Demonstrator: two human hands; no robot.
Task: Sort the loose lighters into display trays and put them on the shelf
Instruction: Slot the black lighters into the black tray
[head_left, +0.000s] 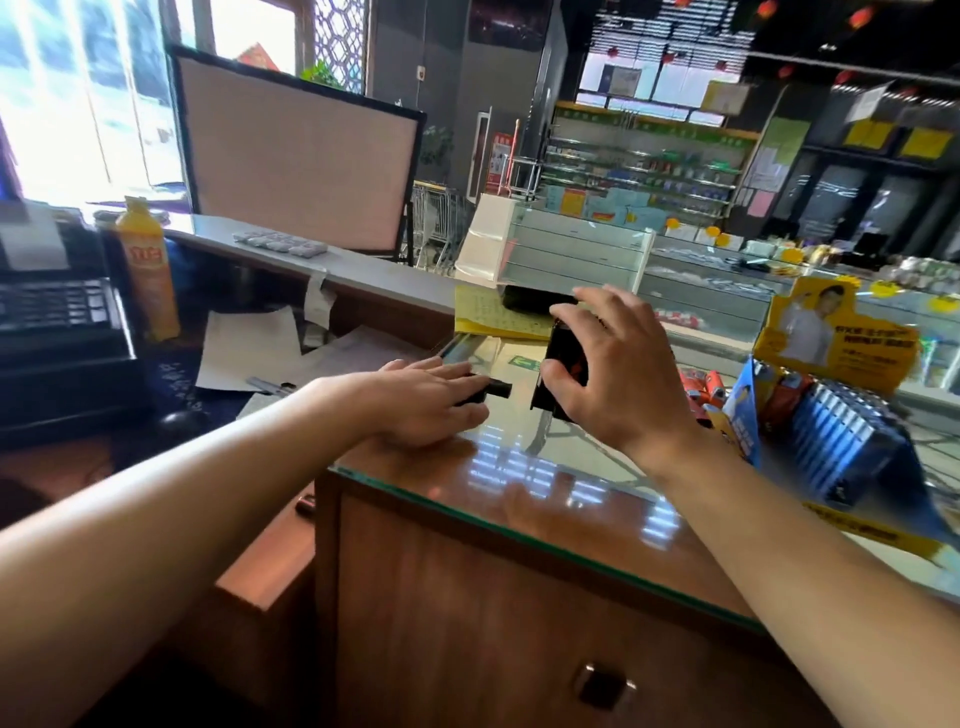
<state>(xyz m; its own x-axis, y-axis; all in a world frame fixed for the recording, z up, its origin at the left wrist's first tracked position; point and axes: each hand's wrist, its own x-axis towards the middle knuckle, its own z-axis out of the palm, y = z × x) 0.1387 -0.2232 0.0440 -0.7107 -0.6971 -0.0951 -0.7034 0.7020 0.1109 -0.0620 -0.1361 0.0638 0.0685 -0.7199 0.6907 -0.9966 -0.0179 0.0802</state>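
The right hand curls thumb and fingers round a small black box-shaped display tray, tilted, just above the glass countertop near its far edge. The left hand lies flat, fingers together, pinching what looks like a dark loose lighter beside the tray. Sorting seems barely begun; shelving remains. Filled blue and orange lighter trays stand at the counter's right edge.

Bright daylight from left windows, glare on glass countertop, wide-angle edge distortion, soft background
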